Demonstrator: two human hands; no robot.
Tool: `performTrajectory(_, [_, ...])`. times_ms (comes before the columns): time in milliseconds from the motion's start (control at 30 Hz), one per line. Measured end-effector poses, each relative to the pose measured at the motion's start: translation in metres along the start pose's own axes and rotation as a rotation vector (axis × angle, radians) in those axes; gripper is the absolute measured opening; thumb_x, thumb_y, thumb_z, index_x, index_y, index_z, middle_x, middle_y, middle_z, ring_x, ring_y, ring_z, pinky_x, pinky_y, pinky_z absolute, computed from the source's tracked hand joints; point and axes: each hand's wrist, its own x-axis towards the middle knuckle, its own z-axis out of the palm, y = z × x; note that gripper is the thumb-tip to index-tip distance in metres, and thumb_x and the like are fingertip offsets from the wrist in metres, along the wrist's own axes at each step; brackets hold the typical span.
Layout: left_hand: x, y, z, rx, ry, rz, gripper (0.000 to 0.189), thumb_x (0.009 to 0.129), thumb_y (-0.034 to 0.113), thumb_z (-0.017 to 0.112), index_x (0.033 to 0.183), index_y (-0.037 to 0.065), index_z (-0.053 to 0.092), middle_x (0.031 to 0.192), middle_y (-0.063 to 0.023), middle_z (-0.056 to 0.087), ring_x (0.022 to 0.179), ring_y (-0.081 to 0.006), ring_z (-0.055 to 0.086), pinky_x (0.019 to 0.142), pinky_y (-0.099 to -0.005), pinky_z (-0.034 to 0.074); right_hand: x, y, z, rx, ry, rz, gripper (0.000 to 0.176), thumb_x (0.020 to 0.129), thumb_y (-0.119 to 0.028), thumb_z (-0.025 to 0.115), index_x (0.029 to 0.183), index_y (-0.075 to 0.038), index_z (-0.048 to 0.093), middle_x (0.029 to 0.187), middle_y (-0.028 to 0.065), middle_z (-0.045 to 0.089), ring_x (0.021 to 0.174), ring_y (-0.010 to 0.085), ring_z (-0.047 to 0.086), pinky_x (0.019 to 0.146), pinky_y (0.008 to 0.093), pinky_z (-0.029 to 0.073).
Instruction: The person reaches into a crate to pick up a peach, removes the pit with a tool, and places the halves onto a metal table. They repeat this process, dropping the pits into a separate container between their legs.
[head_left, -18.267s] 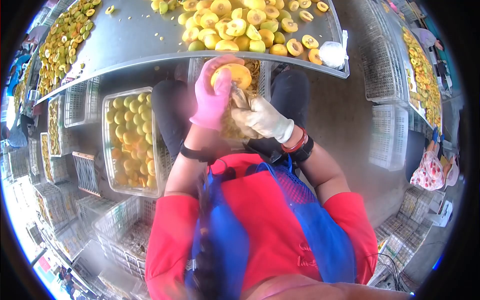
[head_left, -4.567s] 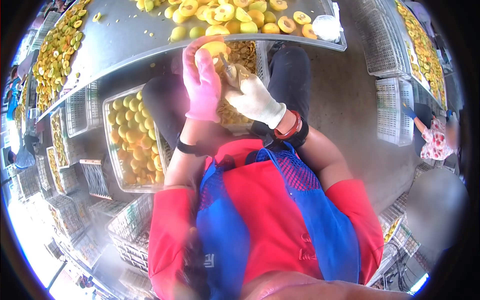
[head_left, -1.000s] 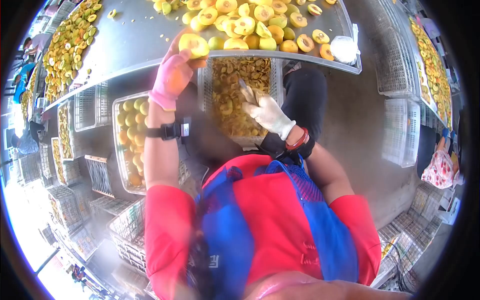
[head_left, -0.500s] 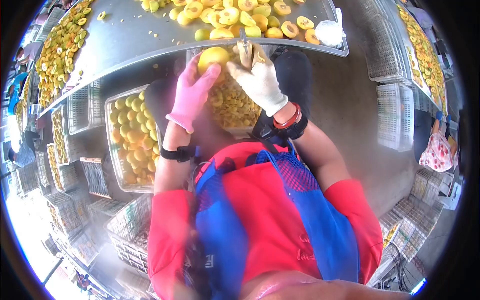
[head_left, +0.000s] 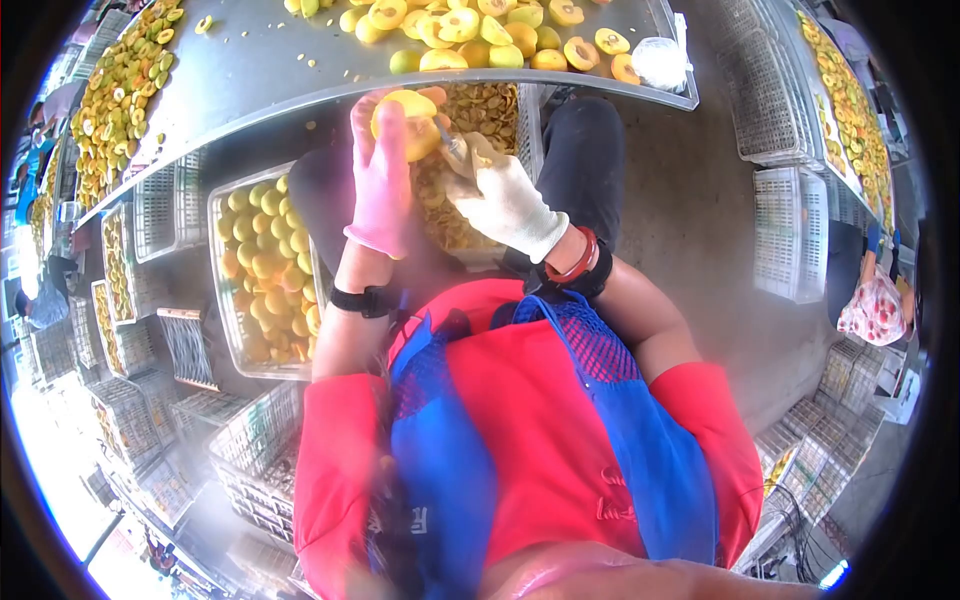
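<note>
In my left hand (head_left: 382, 185), in a pink glove, is a yellow peach (head_left: 402, 103) that looks cut open, a paler cut face turned towards my right hand. My right hand (head_left: 508, 200), in a white glove, is closed around a small knife (head_left: 448, 138); its metal tip is at the fruit's edge, and the gloved fingers hide the handle. Both hands are between my knees, just off the metal table's near edge. Below them is a crate of peach scraps (head_left: 497, 115).
Cut peach halves (head_left: 457, 27) lie on the metal table (head_left: 270, 70), beside a clear plastic bundle (head_left: 659, 64) at its corner. A crate of whole peaches (head_left: 265, 265) stands by my left leg. Stacked white crates (head_left: 790, 235) are at right, and a basket (head_left: 255, 450) sits lower left.
My right hand has come down from the table edge, and the knife has swung from pointing up to the peach. The left hand has turned the peach, showing a cut face.
</note>
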Motion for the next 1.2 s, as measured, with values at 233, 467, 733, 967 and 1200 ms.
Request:
performTrajectory(233, [0.006,-0.021,-0.005,0.197,-0.015,0.162,0.057,0.102,0.053,0.041,0.133,0.005,0.047,0.112,-0.0155,0.065,0.094,-0.0211,0.065,0.082,-0.0317,0.054,0.002,-0.01,-0.002,0.188,-0.082,0.124,0.025,0.084,-0.007,0.063,0.104,0.001,0.049,0.077,0.0228,0.063,0.073,0.0432,0.065,0.061,0.0469,0.05])
performTrajectory(467, [0.005,-0.037,0.0,0.17,-0.005,0.252,0.053,0.102,0.048,0.047,0.132,0.005,0.045,0.114,-0.014,0.063,0.092,-0.0175,0.063,0.082,-0.0315,0.055,-0.001,-0.012,0.002,0.108,-0.085,0.156,0.039,0.082,-0.003,0.061,0.12,0.003,0.051,0.095,0.0222,0.062,0.086,0.043,0.063,0.071,0.0436,0.052])
performTrajectory(733, [0.004,-0.045,-0.004,0.21,-0.002,0.351,0.046,0.103,0.041,0.048,0.132,0.006,0.044,0.117,-0.0129,0.062,0.094,-0.0178,0.062,0.084,-0.0325,0.054,0.007,-0.007,-0.001,0.16,-0.08,0.029,0.044,0.082,-0.005,0.061,0.123,0.005,0.049,0.088,0.0267,0.066,0.083,0.0455,0.065,0.069,0.0453,0.054])
performTrajectory(967, [0.002,-0.045,-0.007,0.242,-0.016,0.379,0.044,0.102,0.038,0.051,0.132,0.006,0.045,0.121,-0.0118,0.059,0.095,-0.0169,0.061,0.085,-0.0327,0.053,0.007,0.002,0.005,0.168,-0.157,0.087,0.047,0.083,-0.004,0.062,0.127,0.005,0.048,0.096,0.0258,0.062,0.084,0.0415,0.066,0.066,0.0437,0.053])
performTrajectory(1200, [0.001,-0.039,-0.002,0.173,0.001,0.311,0.05,0.1,0.048,0.051,0.128,0.007,0.047,0.115,-0.0129,0.062,0.091,-0.0184,0.063,0.082,-0.0345,0.055,0.007,-0.003,0.009,0.246,-0.038,0.012,0.034,0.085,-0.008,0.06,0.117,0.0,0.054,0.079,0.0215,0.065,0.068,0.036,0.066,0.058,0.0403,0.051])
